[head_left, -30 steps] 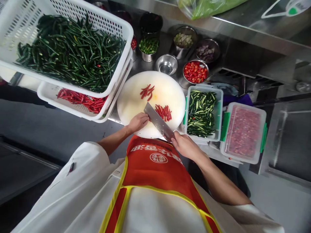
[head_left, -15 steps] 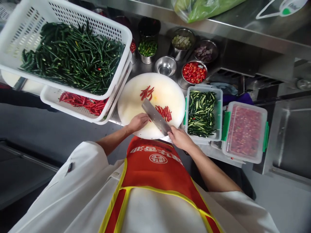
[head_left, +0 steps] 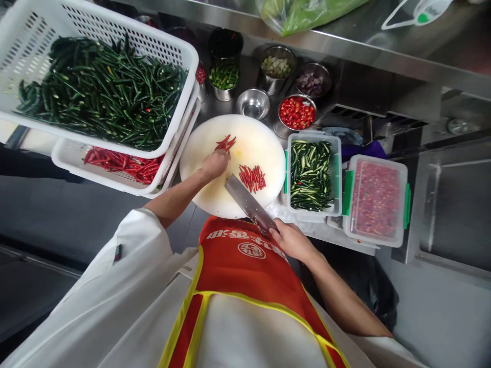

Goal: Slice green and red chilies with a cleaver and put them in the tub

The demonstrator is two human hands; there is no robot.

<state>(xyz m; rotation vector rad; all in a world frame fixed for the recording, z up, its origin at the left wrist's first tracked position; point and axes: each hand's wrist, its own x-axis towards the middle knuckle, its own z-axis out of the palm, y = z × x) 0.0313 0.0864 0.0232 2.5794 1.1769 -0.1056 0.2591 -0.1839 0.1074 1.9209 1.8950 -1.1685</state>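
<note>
My right hand (head_left: 293, 239) grips the handle of a cleaver (head_left: 251, 204). Its blade angles over the near edge of a round white cutting board (head_left: 199, 189), with small bits stuck to the metal. On the board's far left part lie a few red chilies (head_left: 226, 143). My left hand (head_left: 215, 164) is over their near ends, its fingers curled down; what they pinch, if anything, is hidden. A pile of cut red chilies (head_left: 252, 178) sits beyond the blade, right of the board's middle.
Left, a white basket (head_left: 169, 138) of green chilies is stacked over another basket (head_left: 61, 153) holding red ones. Right stand a tub of cut green chilies (head_left: 310, 174) and a lidded tub (head_left: 376, 199). Behind the board are a metal bowl (head_left: 253, 104) and a bowl of chopped red chilies (head_left: 296, 112).
My left hand has moved away from the cleaver, up to the red chilies at the far left. The cleaver has drawn back toward me, away from the cut pile. The camera view has shifted slightly.
</note>
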